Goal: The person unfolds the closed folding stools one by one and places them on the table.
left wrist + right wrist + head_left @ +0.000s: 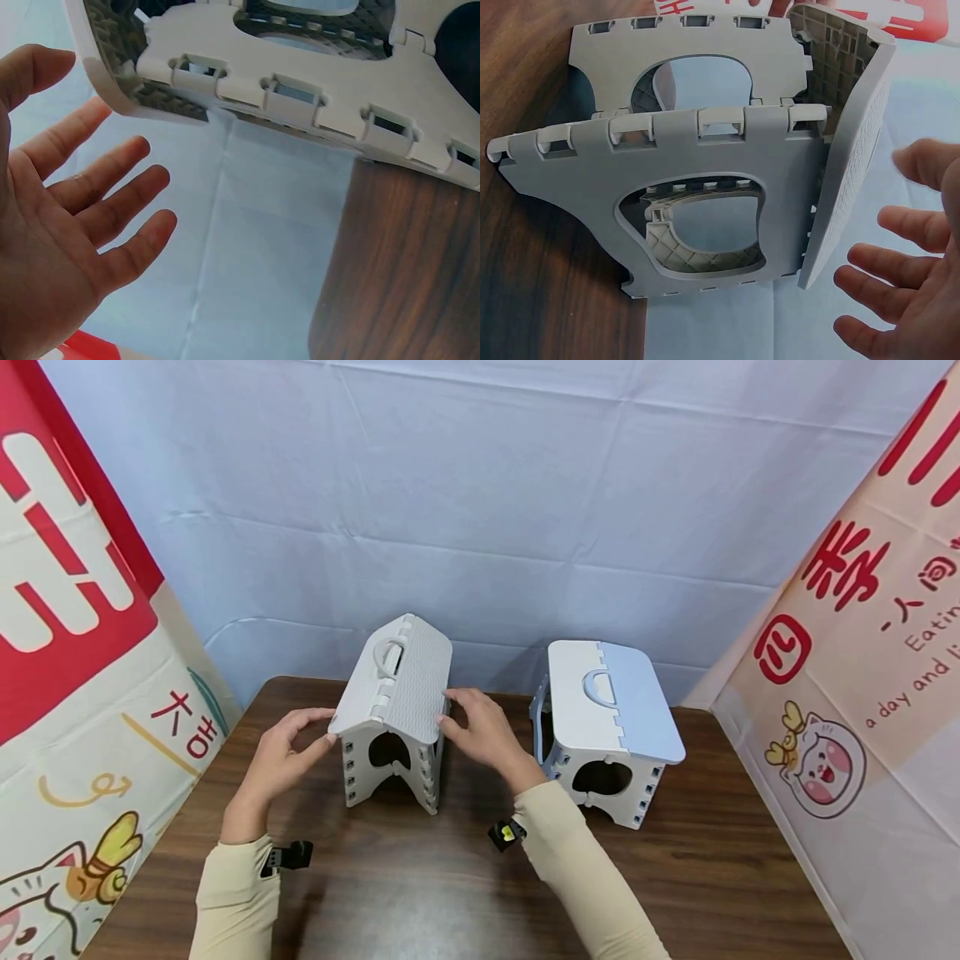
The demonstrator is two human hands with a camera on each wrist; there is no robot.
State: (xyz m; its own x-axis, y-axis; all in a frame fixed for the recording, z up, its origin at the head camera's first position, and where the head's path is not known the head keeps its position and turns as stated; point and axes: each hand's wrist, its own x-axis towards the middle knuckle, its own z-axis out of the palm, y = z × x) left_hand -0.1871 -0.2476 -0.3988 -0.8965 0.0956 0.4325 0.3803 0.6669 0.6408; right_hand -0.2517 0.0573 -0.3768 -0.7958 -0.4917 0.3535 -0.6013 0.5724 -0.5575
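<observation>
A white and grey folding stool [408, 672] stands partly folded on the table, its two top panels peaked like a roof along the hinge. At its left edge is my left hand [281, 760], fingers spread and loosely bent, with fingertips right at the panel's rim. My right hand [483, 731] is beside the grey panel on the other side. In the right wrist view, the fingers [889, 281] are stretched toward that tilted panel with a gap showing. The left wrist view has the spread fingers [124, 214] next to the stool's underside corner.
A second folding stool [611, 697], white and light blue with a flat top, stands upright to the right. Both stools are near the back of the dark wooden table [420, 885]. A pale blue cloth [480, 510] hangs behind, with printed cloths at both sides.
</observation>
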